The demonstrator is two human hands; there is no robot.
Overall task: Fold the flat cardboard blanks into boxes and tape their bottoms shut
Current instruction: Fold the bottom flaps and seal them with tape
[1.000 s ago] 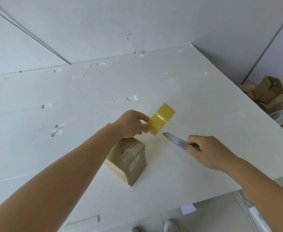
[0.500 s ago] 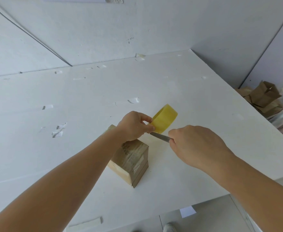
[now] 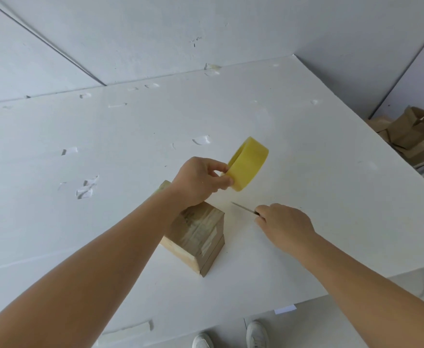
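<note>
A wide white table (image 3: pixel 294 126) fills most of the view, its top dotted with small stuck scraps of clear tape (image 3: pixel 84 190). Taking the folded cardboard box (image 3: pixel 198 237) as the landmark: it sits on the table near the front edge, its upper face covered in shiny tape. Off the table's far right side, well apart from the box, lies a heap of brown cardboard pieces (image 3: pixel 412 133). The left hand (image 3: pixel 201 180) hangs just above the box's far end, thumb and fingers pinching the edge of a yellow tape roll (image 3: pixel 248 163), which is held in the air beyond and to the right of the box. The right hand (image 3: pixel 283 223) is just to the right of the box, fingers curled around the handle of a thin metal blade (image 3: pixel 243 208) whose tip points toward the box. White shoes (image 3: pixel 257 335) show below the table's front edge.
</note>
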